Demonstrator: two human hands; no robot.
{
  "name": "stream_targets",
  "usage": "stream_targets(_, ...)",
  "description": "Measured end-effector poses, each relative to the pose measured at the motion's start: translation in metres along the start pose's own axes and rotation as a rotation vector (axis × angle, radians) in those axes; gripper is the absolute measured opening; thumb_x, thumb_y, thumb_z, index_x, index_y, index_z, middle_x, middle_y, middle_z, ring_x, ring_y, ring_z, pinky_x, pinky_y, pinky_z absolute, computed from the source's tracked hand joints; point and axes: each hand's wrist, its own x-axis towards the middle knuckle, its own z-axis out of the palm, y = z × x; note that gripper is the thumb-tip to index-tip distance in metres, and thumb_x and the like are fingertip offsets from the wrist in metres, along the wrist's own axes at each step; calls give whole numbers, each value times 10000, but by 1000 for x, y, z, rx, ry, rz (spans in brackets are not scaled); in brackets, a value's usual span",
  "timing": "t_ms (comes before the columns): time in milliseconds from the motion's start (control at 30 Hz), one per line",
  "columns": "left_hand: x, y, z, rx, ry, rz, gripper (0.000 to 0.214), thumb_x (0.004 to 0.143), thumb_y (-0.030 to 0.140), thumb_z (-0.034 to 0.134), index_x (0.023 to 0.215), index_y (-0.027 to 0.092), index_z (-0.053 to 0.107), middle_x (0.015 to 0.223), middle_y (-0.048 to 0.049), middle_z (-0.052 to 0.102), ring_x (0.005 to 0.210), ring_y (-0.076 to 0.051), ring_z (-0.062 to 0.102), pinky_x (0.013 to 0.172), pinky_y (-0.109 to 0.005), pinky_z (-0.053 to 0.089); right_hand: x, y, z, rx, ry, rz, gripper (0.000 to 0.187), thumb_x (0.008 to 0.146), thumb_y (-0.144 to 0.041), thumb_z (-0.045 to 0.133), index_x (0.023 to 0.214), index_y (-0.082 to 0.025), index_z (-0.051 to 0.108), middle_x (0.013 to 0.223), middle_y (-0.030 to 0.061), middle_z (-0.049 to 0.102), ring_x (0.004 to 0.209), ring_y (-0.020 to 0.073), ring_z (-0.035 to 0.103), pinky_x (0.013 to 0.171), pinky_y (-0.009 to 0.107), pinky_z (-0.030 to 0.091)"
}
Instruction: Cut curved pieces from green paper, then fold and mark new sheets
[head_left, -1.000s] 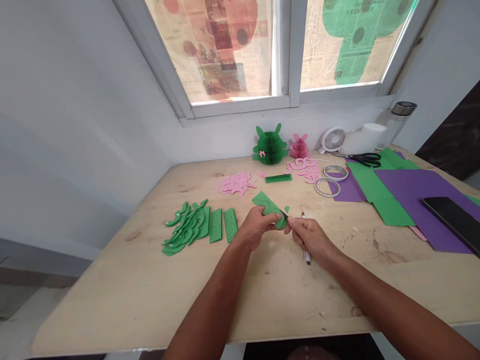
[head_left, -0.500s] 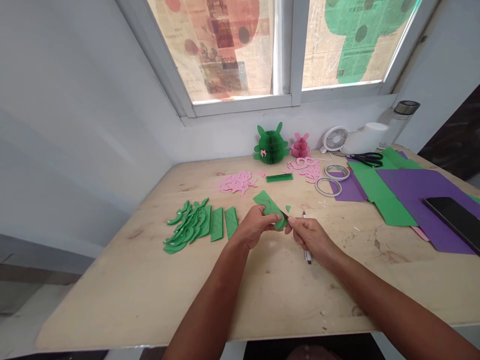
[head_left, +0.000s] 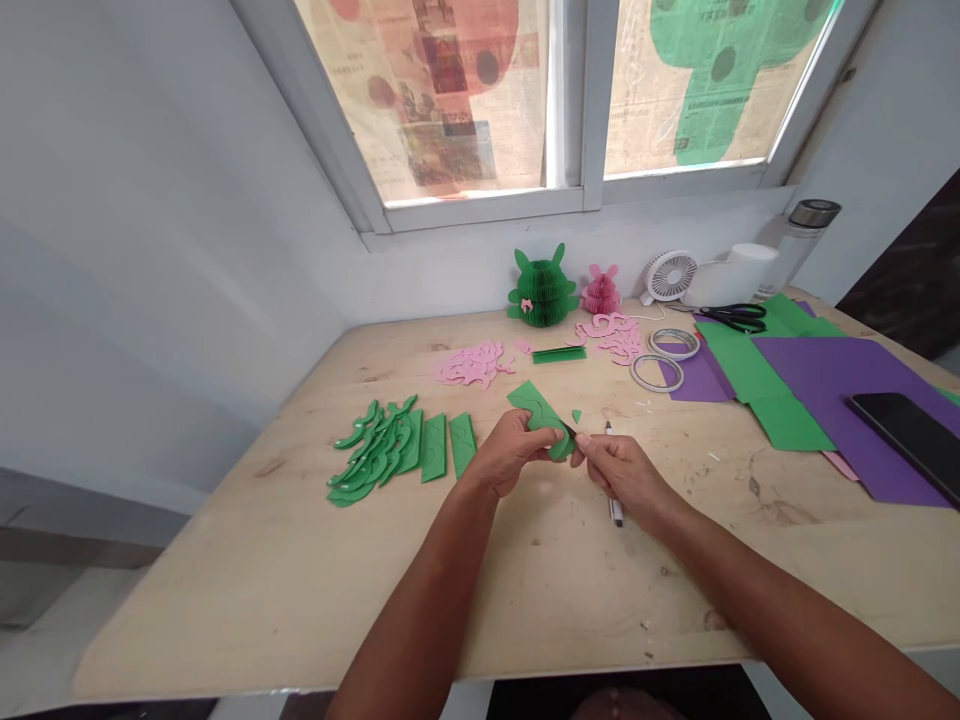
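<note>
Between the fingers and thumb of my left hand is a green paper strip with curved lines drawn on it. My right hand is closed around small scissors; only their dark blades show, against the paper's right edge, and the handles are hidden in my fingers. A small green scrap lies just beyond the blades. Beneath my right hand a white marker rests on the table. Left of my left hand are marked green strips and a pile of cut curved green pieces.
Pink paper cutouts, a folded green strip and tape rolls lie farther back. A green paper figure, a pink one and a fan stand by the wall. Black-handled scissors, purple sheets and a phone are at right.
</note>
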Motion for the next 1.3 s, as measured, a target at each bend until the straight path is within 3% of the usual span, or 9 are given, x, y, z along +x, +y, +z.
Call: stream_targets(1300, 0, 0, -1, -3, -39, -9, 230, 603, 311, 749, 687, 126, 640, 682, -28, 624, 615, -121, 563, 643, -276, 479, 4, 5, 0, 38, 21, -13, 493, 759, -643, 535, 667, -162, 587, 403, -95, 283, 389, 62, 180, 385, 236, 126)
